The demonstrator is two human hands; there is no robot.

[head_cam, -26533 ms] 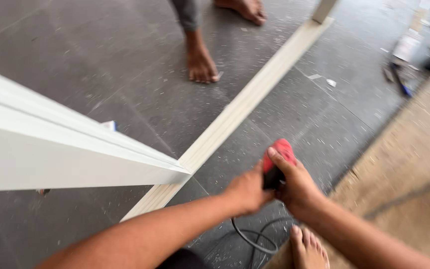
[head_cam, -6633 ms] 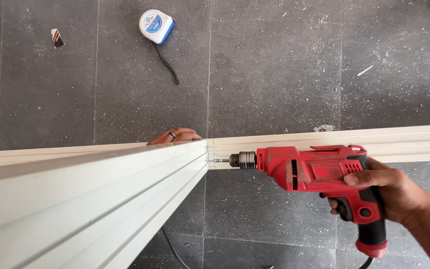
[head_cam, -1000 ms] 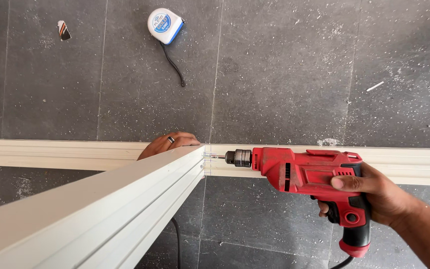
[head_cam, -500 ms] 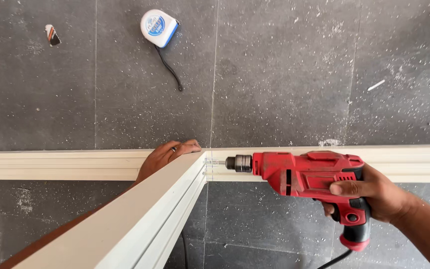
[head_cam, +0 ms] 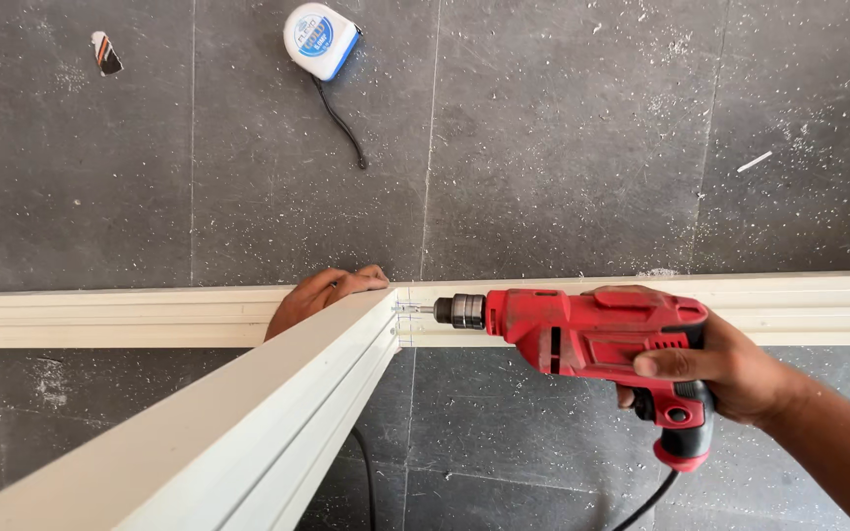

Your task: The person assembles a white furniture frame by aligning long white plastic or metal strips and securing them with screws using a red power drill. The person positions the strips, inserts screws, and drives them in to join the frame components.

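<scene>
One red power drill (head_cam: 592, 329) is held in the right hand (head_cam: 730, 364), the fingers wrapped tight round its handle with the forefinger lying along the body. Its bit meets the corner where two white frame profiles join: one long profile (head_cam: 100, 317) lies across the dark tiled floor (head_cam: 563, 147), and a second profile (head_cam: 248, 433) runs up to it from below left. The left hand (head_cam: 322, 295) rests closed over the joint, partly hidden behind the second profile. One tape measure (head_cam: 319, 39) lies on the floor, well apart.
</scene>
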